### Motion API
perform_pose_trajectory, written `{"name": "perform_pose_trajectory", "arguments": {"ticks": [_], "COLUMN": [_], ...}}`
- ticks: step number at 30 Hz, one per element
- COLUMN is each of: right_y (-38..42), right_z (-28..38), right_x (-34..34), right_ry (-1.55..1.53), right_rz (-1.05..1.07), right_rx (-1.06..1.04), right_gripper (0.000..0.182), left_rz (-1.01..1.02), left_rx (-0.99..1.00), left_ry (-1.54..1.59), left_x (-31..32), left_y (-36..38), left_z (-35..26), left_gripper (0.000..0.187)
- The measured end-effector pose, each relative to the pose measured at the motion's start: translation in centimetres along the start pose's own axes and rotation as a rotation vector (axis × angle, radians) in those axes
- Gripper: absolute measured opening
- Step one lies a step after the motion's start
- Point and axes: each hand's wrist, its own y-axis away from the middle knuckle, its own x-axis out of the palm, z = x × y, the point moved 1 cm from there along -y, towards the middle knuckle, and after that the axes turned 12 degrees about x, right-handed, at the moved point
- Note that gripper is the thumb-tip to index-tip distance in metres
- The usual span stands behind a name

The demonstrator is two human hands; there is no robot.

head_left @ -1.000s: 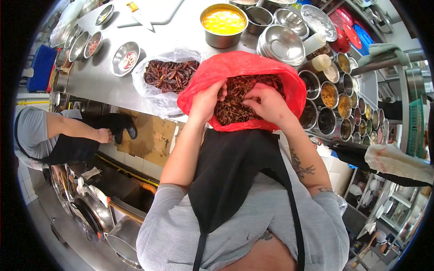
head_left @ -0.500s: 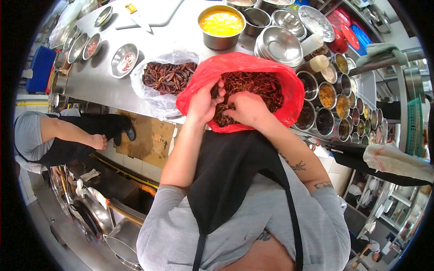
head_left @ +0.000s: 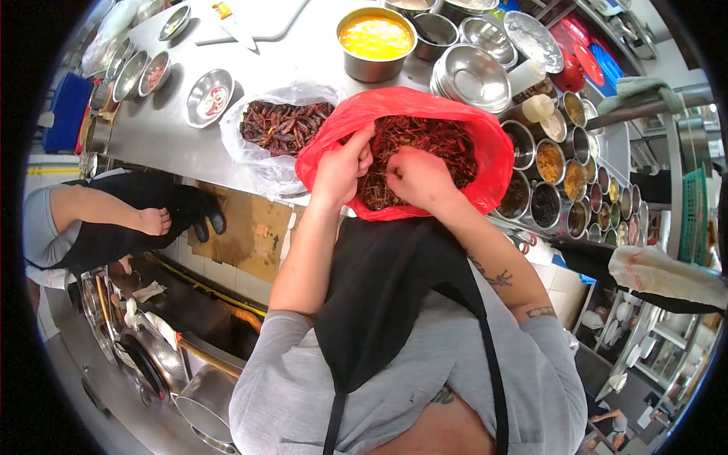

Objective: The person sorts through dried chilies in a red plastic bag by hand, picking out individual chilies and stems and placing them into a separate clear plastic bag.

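A red plastic bag [head_left: 326, 129] stands open before me at the table's near edge, filled with dried red chillies [head_left: 436, 136] with thin stems. Inside its left part is my left hand [head_left: 343, 168], fingers curled and closed; whatever they hold is hidden. My right hand [head_left: 422, 178] is at the middle of the bag, its fingertips pinched down on the chillies. Left of the red bag, a clear plastic bag [head_left: 241, 155] holds larger dark-red dried chillies [head_left: 280, 127].
Behind the bags stand a pot of yellow liquid [head_left: 376, 38] and stacked steel bowls [head_left: 474, 76]. Steel tubs of ingredients [head_left: 547, 161] line the right. A knife [head_left: 235, 26] lies by a white board [head_left: 277, 23]. At left, another person's arm [head_left: 106, 211] shows beside the table.
My left fingers have curled in from a looser, cupped pose. My right hand has shifted slightly, fingers more tucked. The other person's hand at left has moved up a little.
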Motion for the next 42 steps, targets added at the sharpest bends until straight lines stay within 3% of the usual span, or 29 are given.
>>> {"name": "perform_pose_trajectory", "arguments": {"ticks": [2, 5, 9, 13, 14, 17, 20, 21, 28, 32, 35, 37, 40, 42], "right_y": [-0.1, -0.1, 0.6, 0.5, 0.6, 0.0, -0.1, 0.0, -0.1, 0.3, 0.5, 0.7, -0.1, -0.3], "right_z": [-0.7, -0.6, 0.3, -0.3, -1.1, -2.6, -2.8, -2.6, -1.6, -2.4, -2.5, -2.7, -3.0, -3.6], "right_x": [-0.5, -1.0, 0.9, -0.3, -0.4, -1.7, -2.4, -2.8, -2.5, -3.1, -3.0, -3.2, -2.3, -2.2], "right_ry": [-0.055, -0.06, 0.147, 0.055, -0.032, -0.543, -0.852, -0.94, -1.108, -1.364, -1.5, -1.53, -0.983, -0.984], "right_rz": [-0.037, 0.071, 0.08, 0.035, -0.041, 0.141, 0.071, 0.06, 0.076, 0.373, 0.47, 0.487, -0.038, -0.09], "right_rx": [0.045, 0.044, 0.006, 0.021, -0.017, 0.191, 0.175, 0.172, 0.186, 0.289, 0.256, 0.244, 0.186, 0.209], "right_gripper": [0.016, 0.017, 0.019, 0.02, 0.019, 0.02, 0.015, 0.014, 0.012, 0.01, 0.011, 0.011, 0.017, 0.021], "left_rz": [-0.039, -0.05, -0.028, -0.015, -0.003, 0.068, 0.266, 0.273, 0.434, 0.502, 0.452, 0.392, 0.397, 0.417], "left_rx": [0.012, 0.012, 0.024, 0.047, 0.053, 0.063, 0.245, 0.178, 0.624, 0.69, 0.621, 0.434, 0.218, 0.168], "left_ry": [-0.094, -0.029, -0.053, -0.101, -0.111, -0.202, -0.602, -0.782, -0.995, -0.919, -0.788, -0.889, -1.149, -1.339], "left_x": [0.5, 0.2, 0.9, 0.3, -0.1, -0.3, 1.1, 1.6, 2.1, 1.9, 1.3, 1.6, 1.2, 0.8], "left_y": [0.4, 0.1, 0.1, 0.2, 0.2, 0.4, 0.5, 0.9, 0.5, 0.4, 0.1, 0.4, 0.2, 0.1], "left_z": [-0.4, 0.0, -0.5, -0.6, -0.5, -0.7, -0.6, -1.0, -0.2, -0.6, -0.3, -1.0, -0.4, 0.8], "left_gripper": [0.014, 0.014, 0.014, 0.012, 0.012, 0.014, 0.019, 0.023, 0.02, 0.017, 0.014, 0.016, 0.024, 0.03]}}
